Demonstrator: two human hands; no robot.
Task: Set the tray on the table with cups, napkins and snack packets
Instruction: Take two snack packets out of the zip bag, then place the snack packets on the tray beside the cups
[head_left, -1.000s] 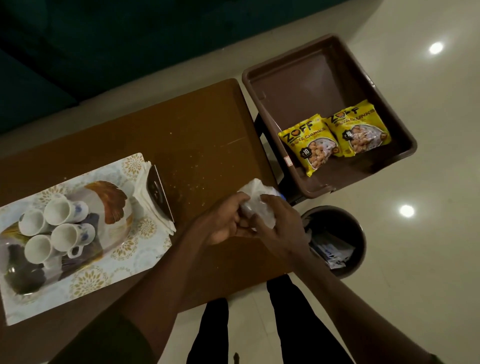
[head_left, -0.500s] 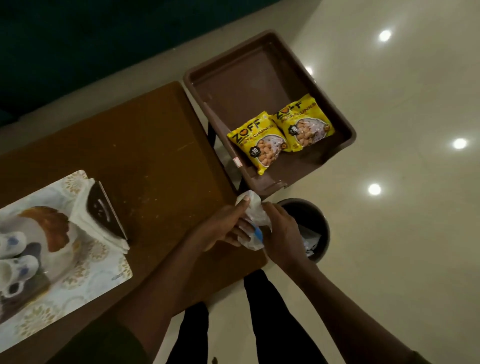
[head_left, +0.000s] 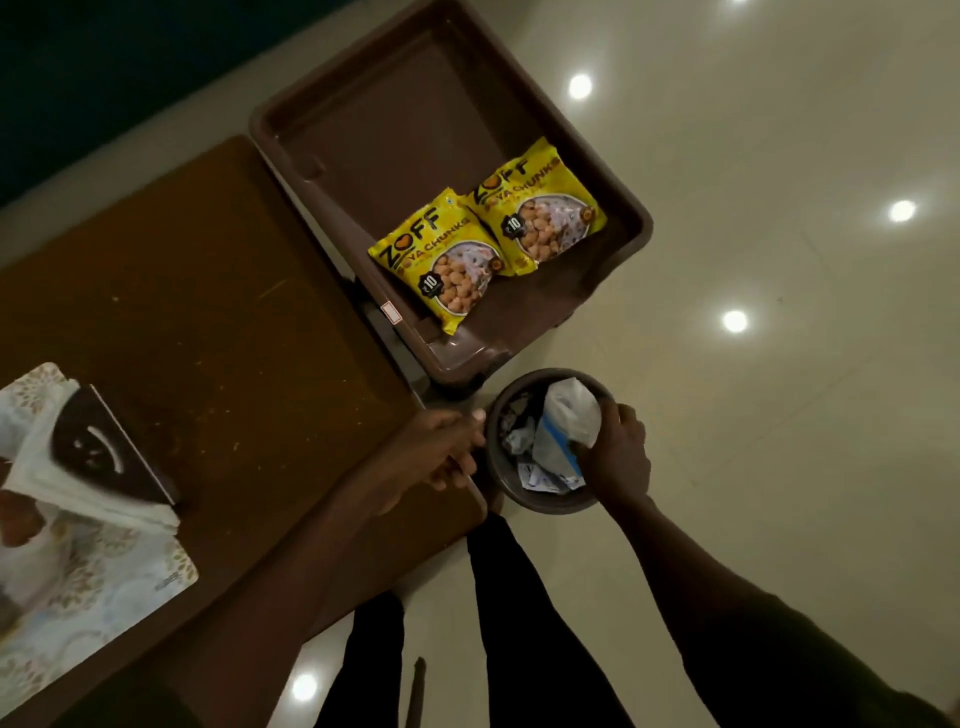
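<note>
My right hand (head_left: 618, 452) holds a crumpled white plastic wrapper (head_left: 569, 415) with a blue strip over the round dark waste bin (head_left: 540, 499) on the floor. Over the table's near right corner hovers my left hand (head_left: 431, 457), fingers loosely apart and holding nothing. Two yellow snack packets (head_left: 441, 257) (head_left: 540, 213) lie side by side in the brown plastic tub (head_left: 363, 130) beside the table. The patterned tray (head_left: 104, 597) lies at the left edge of the brown table (head_left: 208, 291), with a stack of white napkins (head_left: 67, 483) in a dark holder on it. The cups are out of view.
The bin holds crumpled paper and wrappers. The tub stands on a low stand right of the table, just behind the bin. Glossy pale floor with light reflections spreads to the right. My dark-trousered legs stand below the table's corner.
My right hand has carried the wrapper from the table's corner out over the bin. My left hand has let go of it. The view has swung right, so the cups left the frame.
</note>
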